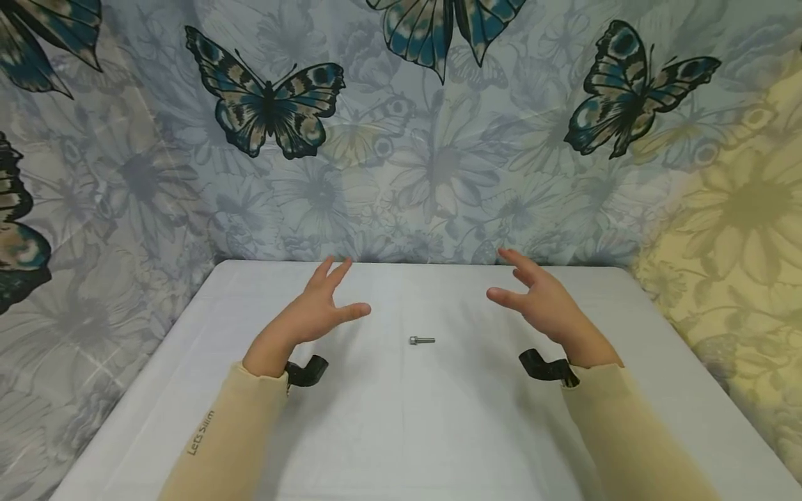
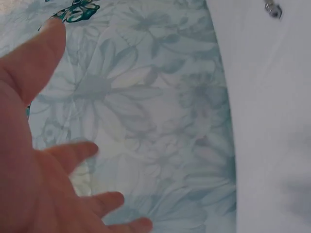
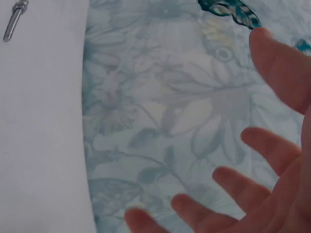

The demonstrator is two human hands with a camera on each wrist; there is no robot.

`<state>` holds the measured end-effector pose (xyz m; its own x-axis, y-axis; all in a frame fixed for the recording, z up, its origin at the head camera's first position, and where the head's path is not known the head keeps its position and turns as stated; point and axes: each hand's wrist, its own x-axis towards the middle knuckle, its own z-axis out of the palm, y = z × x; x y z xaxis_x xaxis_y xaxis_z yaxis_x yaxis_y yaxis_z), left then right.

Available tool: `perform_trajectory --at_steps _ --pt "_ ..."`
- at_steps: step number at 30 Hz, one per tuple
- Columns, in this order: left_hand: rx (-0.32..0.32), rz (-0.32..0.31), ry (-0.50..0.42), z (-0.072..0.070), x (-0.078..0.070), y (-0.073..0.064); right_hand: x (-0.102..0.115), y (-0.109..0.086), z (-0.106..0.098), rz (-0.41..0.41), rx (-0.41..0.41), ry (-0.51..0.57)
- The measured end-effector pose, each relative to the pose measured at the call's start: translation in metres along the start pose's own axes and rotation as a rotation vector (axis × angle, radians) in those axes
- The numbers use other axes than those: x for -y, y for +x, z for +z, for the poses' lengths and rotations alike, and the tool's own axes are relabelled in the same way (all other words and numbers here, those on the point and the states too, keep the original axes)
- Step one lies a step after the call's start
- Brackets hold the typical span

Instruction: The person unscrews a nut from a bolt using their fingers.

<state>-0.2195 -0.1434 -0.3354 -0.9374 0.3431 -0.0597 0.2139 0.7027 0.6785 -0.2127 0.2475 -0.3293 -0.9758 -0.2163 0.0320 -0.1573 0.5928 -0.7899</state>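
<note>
A small silver bolt (image 1: pixel 422 340) lies on its side on the white table (image 1: pixel 401 424), its head toward the left. Left of it, my left hand (image 1: pixel 312 309) is held above the table with fingers spread and nothing in it. My right hand (image 1: pixel 544 303) hovers on the other side, fingers apart and also holding nothing. Neither hand touches the bolt. The left wrist view catches the bolt's head (image 2: pixel 274 9) at the top edge. In the right wrist view the bolt (image 3: pixel 16 19) shows at the top left corner.
Patterned cloth (image 1: pixel 438 195) with butterflies and flowers hangs behind the table and along both sides. A black wrist mount (image 1: pixel 307 371) sits at the left cuff, and another black mount (image 1: pixel 546 367) at the right cuff.
</note>
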Motion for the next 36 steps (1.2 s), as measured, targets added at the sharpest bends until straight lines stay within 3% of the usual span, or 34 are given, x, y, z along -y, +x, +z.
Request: perform_trajectory --at_steps 6,11,15,24,30,36 --pt "0.049 0.074 -0.222 0.025 0.009 0.004 -0.023 0.005 0.010 -0.037 0.087 0.409" --pt "0.064 0.068 -0.324 0.047 0.020 0.010 -0.043 0.009 0.032 -0.008 0.162 0.559" --pt "0.107 0.069 -0.380 0.059 0.024 0.015 -0.049 0.011 0.047 0.023 0.205 0.593" --pt "0.156 0.081 -0.375 0.079 0.025 0.026 -0.051 0.019 0.072 0.082 0.267 0.644" --pt "0.165 0.063 -0.373 0.089 0.024 0.033 -0.050 0.024 0.085 0.171 0.264 0.583" --pt "0.164 0.046 -0.405 0.099 0.024 0.041 -0.049 0.029 0.097 0.200 0.238 0.500"
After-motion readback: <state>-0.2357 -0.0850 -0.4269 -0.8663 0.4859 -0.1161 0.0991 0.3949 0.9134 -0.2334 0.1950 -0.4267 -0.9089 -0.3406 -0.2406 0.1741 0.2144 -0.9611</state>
